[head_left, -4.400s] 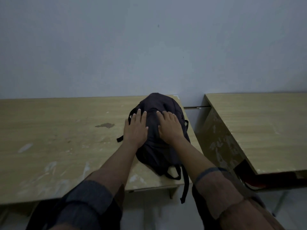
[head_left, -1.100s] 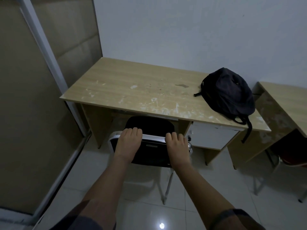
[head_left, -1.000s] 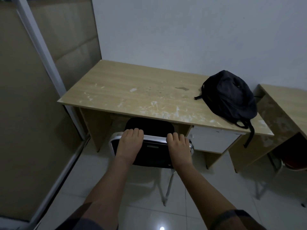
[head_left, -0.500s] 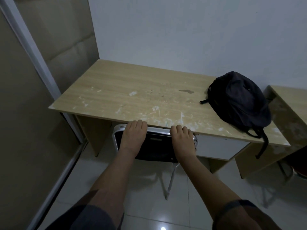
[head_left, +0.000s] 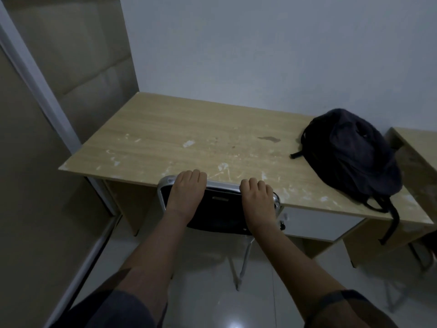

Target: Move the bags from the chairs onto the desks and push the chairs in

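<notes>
A dark backpack [head_left: 350,155] lies on the right end of the wooden desk [head_left: 189,136], one strap hanging over the front edge. A black chair [head_left: 220,209] with a silver metal frame stands at the desk, its backrest top touching the desk's front edge and its seat hidden under the desk. My left hand [head_left: 188,192] grips the left part of the backrest's top rail. My right hand [head_left: 257,200] grips the right part of the same rail.
A second wooden desk [head_left: 416,147] stands to the right, with another chair [head_left: 425,247] partly visible beneath it. A beige wall panel with a white frame [head_left: 40,86] closes the left side. White glossy floor tiles [head_left: 208,292] lie below.
The chair has slid forward under the desk with both hands on its backrest; its seat is now hidden and the backrest meets the desk edge. The backpack has stayed where it was laid.
</notes>
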